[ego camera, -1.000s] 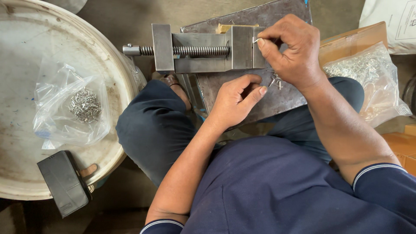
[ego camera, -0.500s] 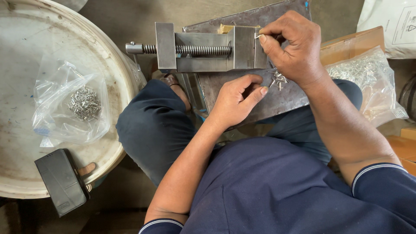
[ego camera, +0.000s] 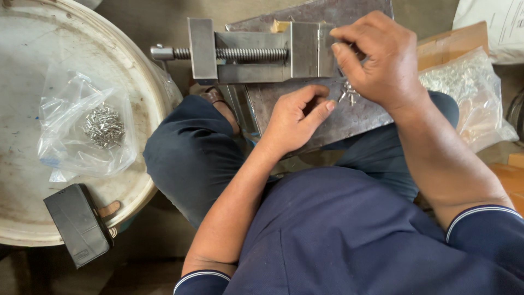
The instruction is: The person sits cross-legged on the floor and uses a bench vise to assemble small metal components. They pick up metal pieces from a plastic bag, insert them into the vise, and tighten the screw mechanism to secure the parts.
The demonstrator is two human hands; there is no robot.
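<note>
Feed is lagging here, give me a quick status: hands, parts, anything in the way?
Right hand pinched at the vise jaw end. Left hand resting on steel plate beside small metal parts. Nothing blocking.

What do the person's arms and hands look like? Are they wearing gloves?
No gloves: the left hand and right hand are bare. Both forearms are bare too. The dark navy short sleeves end in cuffs with a thin white stripe.

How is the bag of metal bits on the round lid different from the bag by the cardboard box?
The bag on the lid is mostly empty, with one little heap; the bag by the box looks packed full. The first lies flat, the second bulges. Both are clear plastic holding small shiny metal pieces.
</note>
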